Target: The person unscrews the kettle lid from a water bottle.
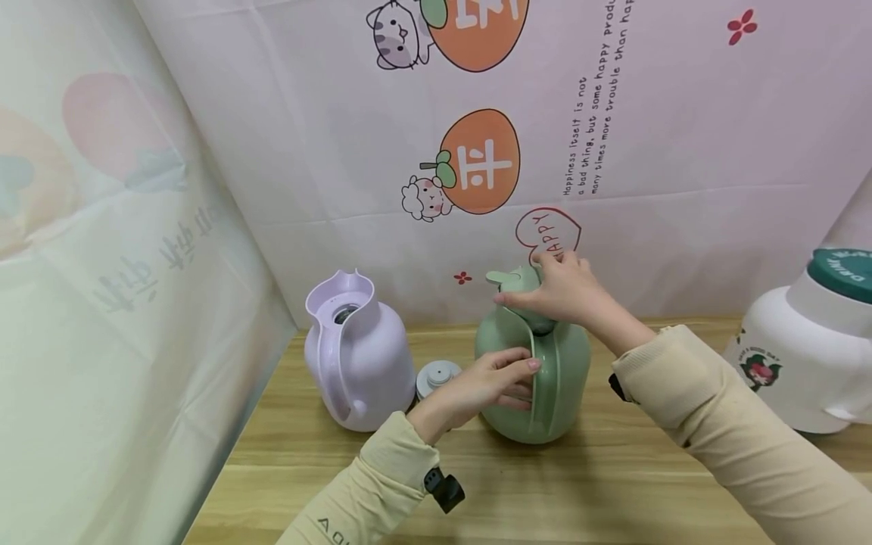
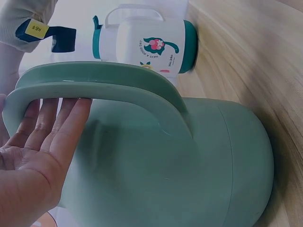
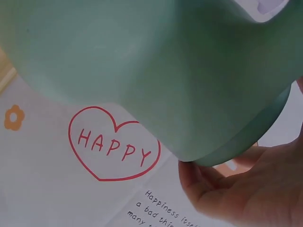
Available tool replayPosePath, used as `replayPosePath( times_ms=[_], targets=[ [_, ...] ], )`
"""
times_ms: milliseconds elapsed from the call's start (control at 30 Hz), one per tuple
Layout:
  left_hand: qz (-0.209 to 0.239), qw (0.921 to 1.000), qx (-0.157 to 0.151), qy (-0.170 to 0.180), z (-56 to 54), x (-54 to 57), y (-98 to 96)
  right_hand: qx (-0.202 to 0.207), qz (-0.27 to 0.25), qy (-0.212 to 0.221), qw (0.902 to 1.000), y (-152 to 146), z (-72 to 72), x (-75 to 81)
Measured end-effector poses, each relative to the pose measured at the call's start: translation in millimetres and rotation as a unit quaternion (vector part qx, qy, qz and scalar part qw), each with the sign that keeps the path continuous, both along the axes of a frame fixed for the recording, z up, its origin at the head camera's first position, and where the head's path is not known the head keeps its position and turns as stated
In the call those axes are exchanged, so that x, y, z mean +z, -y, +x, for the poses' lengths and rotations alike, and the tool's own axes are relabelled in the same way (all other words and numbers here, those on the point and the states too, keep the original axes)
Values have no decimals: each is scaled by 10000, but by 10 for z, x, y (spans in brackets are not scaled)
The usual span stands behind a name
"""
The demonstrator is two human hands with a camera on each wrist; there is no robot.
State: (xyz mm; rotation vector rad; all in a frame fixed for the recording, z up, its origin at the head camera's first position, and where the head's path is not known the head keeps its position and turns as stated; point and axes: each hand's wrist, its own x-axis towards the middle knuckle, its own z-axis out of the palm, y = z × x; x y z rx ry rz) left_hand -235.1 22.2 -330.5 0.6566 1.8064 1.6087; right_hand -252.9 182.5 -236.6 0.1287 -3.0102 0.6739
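Observation:
A light green thermos jug (image 1: 572, 371) stands upright on the table. My left hand (image 1: 480, 382) holds its handle (image 2: 109, 90), the fingers passed through the loop and the thumb on the near side. Around the jug's green lid (image 1: 519, 281) my right hand (image 1: 565, 291) grips from above, thumb on one side and fingertips on the far side. In the right wrist view, the fingertips (image 3: 194, 182) touch the rim at the jug's top. Whether the lid is seated or slightly lifted I cannot tell.
Left of the green jug stands a lilac jug (image 1: 381, 363) with its round mouth uncovered. Between them sits a pale grey round-topped piece (image 1: 436, 375), partly hidden by the left wrist. A white jug (image 1: 783, 325) with a dark green lid is at right. A printed cloth (image 1: 341, 151) hangs behind.

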Motion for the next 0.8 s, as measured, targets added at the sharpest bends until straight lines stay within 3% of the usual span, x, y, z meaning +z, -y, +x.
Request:
replayPosePath(
  times_ms=[233,633,800],
  targets=[
    [19,10000,-32,-6,-1,0,4,-24,118,-55,9999,-3,-6,-4],
    [24,10000,-68,-44,-12,-13,9,1001,-7,-168,9948,-165,-133,-29],
    [21,10000,-60,-46,-17,-15,3,1472,-175,94,9889,-251,-167,-12]
  ],
)
